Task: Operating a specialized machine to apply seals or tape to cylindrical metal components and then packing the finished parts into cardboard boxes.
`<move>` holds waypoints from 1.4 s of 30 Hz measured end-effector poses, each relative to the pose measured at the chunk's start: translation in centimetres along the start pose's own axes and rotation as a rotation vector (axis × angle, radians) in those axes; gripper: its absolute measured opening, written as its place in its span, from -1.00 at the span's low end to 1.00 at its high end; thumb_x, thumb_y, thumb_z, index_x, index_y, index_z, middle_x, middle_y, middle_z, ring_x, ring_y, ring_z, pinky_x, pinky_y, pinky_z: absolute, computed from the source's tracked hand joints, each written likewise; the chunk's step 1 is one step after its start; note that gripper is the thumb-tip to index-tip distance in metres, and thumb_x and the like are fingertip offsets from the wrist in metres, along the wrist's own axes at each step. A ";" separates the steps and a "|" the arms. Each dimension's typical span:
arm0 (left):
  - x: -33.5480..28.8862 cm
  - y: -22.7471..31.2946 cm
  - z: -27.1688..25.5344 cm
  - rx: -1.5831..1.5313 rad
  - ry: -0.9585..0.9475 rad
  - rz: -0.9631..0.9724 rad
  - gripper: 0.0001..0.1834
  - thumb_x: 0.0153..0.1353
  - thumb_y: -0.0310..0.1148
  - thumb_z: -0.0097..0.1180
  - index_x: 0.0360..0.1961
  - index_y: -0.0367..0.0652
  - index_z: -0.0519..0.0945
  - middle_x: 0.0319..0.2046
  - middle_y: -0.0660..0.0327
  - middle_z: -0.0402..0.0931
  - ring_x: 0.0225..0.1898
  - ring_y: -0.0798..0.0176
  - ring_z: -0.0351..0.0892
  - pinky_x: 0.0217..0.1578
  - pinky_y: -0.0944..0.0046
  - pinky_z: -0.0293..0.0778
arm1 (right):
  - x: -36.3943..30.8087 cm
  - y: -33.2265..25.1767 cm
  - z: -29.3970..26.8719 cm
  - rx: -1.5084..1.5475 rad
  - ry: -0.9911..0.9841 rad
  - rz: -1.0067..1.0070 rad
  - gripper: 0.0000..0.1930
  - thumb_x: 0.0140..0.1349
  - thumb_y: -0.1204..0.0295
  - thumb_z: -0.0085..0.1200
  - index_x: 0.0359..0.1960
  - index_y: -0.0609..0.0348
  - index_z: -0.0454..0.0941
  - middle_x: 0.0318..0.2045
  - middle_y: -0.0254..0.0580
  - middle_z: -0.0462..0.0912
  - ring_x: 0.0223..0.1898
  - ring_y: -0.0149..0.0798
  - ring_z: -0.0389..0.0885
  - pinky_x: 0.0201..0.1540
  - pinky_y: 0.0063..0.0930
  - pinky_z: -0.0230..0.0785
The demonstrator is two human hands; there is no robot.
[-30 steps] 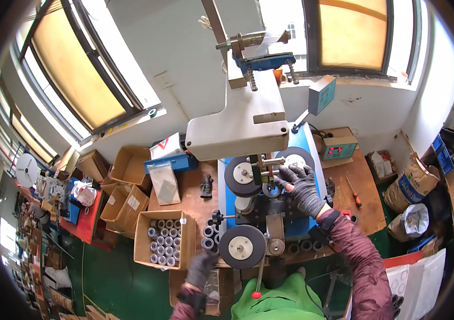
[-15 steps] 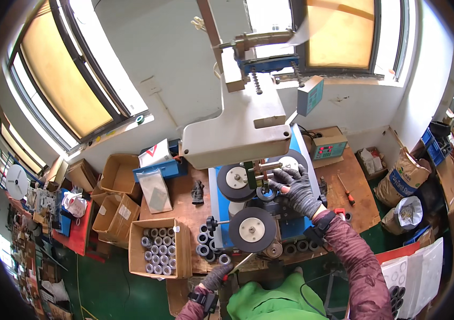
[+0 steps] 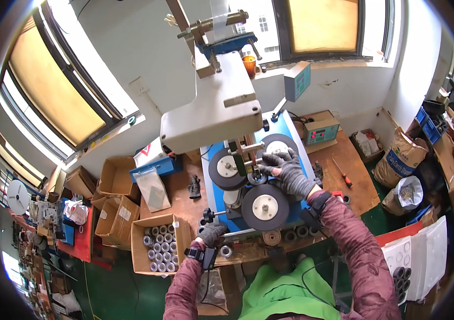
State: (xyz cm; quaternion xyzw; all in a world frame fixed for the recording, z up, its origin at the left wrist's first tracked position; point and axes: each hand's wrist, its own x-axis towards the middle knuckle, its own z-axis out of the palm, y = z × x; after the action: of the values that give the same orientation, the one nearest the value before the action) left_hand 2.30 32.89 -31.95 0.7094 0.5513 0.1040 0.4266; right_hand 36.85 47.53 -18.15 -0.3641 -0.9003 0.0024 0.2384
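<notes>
Gloves (image 3: pixel 296 181) of dark grey, knitted-looking fabric cover both hands, beyond sleeves (image 3: pixel 349 242) of quilted maroon cloth. The right hand (image 3: pixel 291 175) reaches in from the right over a blue machine base (image 3: pixel 294 128), its fingers stretched forward beside a short metal shaft. Just beside the fingertips, among three wheels, sits a bluish-grey ring (image 3: pixel 257 179); whether they are clamped on it cannot be told. It is round, smooth-looking and open at its centre. The near wheel (image 3: pixel 265 220), far left wheel (image 3: pixel 226 180) and far right wheel (image 3: pixel 285 137) are thick discs, dark and matte around pale hubs. A smooth off-white housing (image 3: pixel 211 125) overhangs them. The left hand (image 3: pixel 212 233) is at the base's left near corner, by the worn brown tabletop (image 3: pixel 357 184); its fingers point away, and whether anything is between them cannot be told. A silvery loose ring (image 3: pixel 226 247) lies to its right at the tabletop's near edge. To the left, an open cardboard box (image 3: pixel 184 229) holds rows of short, shiny, hollow-ended cylinders (image 3: pixel 157 247).
</notes>
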 end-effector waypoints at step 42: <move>-8.8 8.1 2.0 -0.053 0.914 -0.038 -0.55 0.11 -0.28 0.15 -0.01 -0.27 0.42 -0.25 -0.01 0.50 -0.24 0.07 0.55 -0.18 0.14 0.45 | 9.5 -10.1 -23.1 0.521 0.624 -0.044 -0.73 0.03 0.34 0.18 -0.21 0.08 0.58 -0.23 -0.07 0.53 -0.03 -0.17 0.44 0.05 -0.34 0.30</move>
State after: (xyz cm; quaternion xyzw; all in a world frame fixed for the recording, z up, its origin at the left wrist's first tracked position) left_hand 5.93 24.00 -24.53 0.5692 0.6930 0.4126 0.1596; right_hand 34.36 42.44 8.19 -0.2555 -0.7616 0.1149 0.5844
